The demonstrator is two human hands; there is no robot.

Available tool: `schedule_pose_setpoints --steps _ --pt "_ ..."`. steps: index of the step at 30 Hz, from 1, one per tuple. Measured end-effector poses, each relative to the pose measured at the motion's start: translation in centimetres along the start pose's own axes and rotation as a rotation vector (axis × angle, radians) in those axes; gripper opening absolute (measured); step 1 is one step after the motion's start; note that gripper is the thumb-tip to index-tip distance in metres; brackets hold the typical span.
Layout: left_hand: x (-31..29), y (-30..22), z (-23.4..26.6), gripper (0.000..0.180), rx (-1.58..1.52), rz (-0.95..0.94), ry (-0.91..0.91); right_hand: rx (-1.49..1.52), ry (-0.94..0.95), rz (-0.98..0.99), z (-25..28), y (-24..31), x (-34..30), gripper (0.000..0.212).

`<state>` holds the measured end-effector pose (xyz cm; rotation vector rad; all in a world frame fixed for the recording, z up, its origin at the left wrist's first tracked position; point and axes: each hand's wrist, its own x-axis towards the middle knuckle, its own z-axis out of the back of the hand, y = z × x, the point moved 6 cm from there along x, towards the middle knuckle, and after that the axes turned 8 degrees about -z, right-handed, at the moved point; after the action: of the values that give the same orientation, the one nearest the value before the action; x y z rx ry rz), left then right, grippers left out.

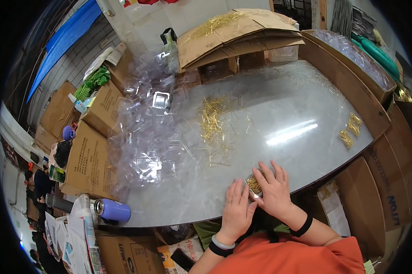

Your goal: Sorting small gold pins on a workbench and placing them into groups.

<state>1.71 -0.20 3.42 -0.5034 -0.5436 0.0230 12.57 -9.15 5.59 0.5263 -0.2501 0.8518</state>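
Observation:
A small bundle of gold wire hooks (253, 184), with something clear around its lower edge, lies at the table's near edge between my hands. Its underside is hidden. My right hand (275, 191) has it between thumb and forefinger, the other fingers reaching over the tabletop. Flat beside the bundle, fingers straight and side by side, my left hand (238, 208) touches it from the left. Farther off, a loose heap of gold wire hooks (212, 116) spreads over the grey table (178, 205). Two small gold bundles (346, 138) sit near the right edge.
Clear plastic boxes (146, 137) pile along the table's left side. Cardboard with loose gold hooks on top (238, 29) stands at the back. A cardboard strip (352, 93) borders the right side. A purple bottle (114, 210) stands at the near left corner. Cartons (89, 160) flank the table.

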Motion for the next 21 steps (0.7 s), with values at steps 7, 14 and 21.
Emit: schedule_pose_setpoints --steps 7,14,21 --pt "1.2 -1.1 -1.1 0.059 0.094 -0.074 0.067 0.428 0.172 -0.048 -0.8 -2.5 0.4 0.097" --pt "1.6 -1.0 -1.4 0.057 -0.057 -0.054 0.005 0.046 0.106 0.124 -0.5 -1.5 -0.4 0.077" --pt "1.7 -1.2 -1.9 0.063 -0.001 -0.082 0.034 -0.013 0.032 0.140 -0.5 -1.8 -0.8 0.065"
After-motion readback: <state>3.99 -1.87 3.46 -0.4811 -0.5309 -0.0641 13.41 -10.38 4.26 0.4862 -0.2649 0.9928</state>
